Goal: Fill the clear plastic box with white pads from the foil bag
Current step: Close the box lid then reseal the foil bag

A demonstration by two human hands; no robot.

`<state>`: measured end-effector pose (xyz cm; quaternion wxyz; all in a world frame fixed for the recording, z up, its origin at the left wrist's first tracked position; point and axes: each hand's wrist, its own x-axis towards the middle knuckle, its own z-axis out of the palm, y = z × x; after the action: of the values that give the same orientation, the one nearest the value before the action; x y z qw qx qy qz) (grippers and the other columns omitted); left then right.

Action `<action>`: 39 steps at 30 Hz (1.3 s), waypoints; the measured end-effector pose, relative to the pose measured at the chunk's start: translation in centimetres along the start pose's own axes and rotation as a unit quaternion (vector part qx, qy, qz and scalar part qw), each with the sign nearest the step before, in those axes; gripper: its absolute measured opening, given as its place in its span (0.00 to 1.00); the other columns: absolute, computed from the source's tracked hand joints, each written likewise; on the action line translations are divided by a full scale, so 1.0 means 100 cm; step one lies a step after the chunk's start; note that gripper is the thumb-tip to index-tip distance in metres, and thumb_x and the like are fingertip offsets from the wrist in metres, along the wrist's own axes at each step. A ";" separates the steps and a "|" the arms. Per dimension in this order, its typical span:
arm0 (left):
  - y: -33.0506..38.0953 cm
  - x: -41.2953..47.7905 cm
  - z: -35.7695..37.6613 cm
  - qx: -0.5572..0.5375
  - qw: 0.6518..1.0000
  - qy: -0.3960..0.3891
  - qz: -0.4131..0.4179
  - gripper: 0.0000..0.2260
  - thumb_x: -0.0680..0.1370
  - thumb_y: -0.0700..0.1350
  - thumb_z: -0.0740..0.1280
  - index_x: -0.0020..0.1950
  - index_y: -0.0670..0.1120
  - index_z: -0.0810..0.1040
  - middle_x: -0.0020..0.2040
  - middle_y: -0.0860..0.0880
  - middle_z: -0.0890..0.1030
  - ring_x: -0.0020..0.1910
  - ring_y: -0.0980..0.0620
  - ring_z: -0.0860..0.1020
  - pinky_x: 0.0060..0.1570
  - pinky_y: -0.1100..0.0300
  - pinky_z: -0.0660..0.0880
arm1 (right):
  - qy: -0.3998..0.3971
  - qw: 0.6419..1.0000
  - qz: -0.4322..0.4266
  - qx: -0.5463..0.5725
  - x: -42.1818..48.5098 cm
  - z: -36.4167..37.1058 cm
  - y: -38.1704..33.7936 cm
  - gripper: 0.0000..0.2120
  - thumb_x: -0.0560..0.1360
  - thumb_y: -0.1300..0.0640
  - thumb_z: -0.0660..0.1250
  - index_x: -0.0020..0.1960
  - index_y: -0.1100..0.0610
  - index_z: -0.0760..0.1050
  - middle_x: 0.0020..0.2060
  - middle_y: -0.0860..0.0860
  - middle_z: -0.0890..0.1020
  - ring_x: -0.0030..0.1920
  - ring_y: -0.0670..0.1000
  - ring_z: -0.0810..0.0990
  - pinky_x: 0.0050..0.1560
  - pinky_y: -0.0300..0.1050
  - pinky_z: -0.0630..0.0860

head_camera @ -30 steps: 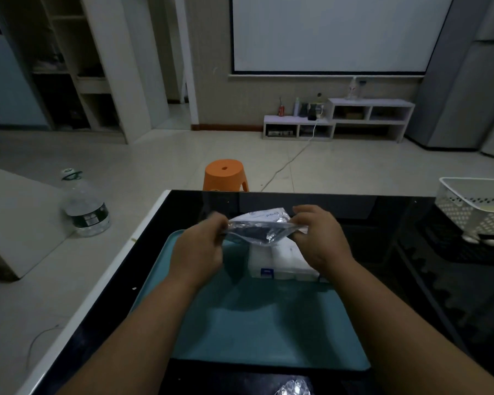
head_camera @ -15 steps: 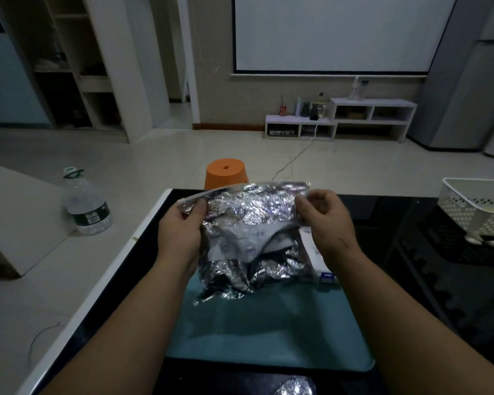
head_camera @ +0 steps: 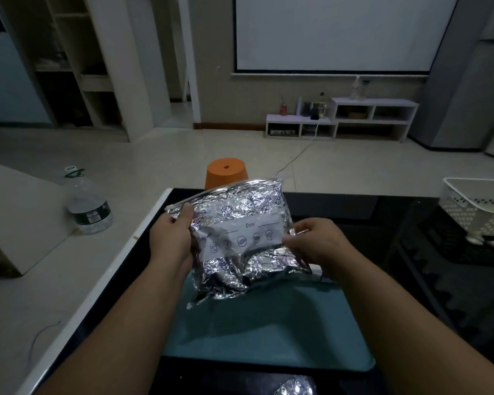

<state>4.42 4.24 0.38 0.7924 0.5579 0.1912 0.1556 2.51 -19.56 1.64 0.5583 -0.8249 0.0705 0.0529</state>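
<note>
Foil bag (head_camera: 240, 238) hangs in the air between both hands, tilted, with its zip strip uppermost and running from the left thumb up toward the far right corner. The left hand (head_camera: 170, 240) pinches the top left corner just under that strip. The right hand (head_camera: 314, 243) grips the right edge about halfway down, fingers curled round the crumpled foil. The bag sits over the far edge of the teal mat (head_camera: 268, 332), which lies on the black table (head_camera: 354, 206). The clear plastic box is not plainly in view and is likely hidden behind the bag.

The step appears to be opening the seal. To do it well, the right hand should probably move up to the strip beside the left. Each hand would then pinch one lip and peel gently, mouth kept upward so no white pads spill. A white basket (head_camera: 476, 206) stands at the table's right edge.
</note>
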 end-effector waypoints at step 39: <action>-0.001 -0.004 -0.003 0.034 0.963 -0.267 -0.011 0.35 0.69 0.20 0.55 0.72 0.44 0.68 0.66 0.46 0.77 0.60 0.44 0.79 0.55 0.49 0.76 | 0.102 0.984 -0.091 0.116 0.005 0.004 0.002 0.32 0.70 0.70 0.59 0.72 0.55 0.69 0.64 0.56 0.76 0.48 0.53 0.74 0.39 0.38 0.69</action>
<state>3.97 4.26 0.24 0.7972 0.6033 -0.0163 -0.0145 3.01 -19.24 1.23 0.6430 -0.7583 0.0570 -0.0911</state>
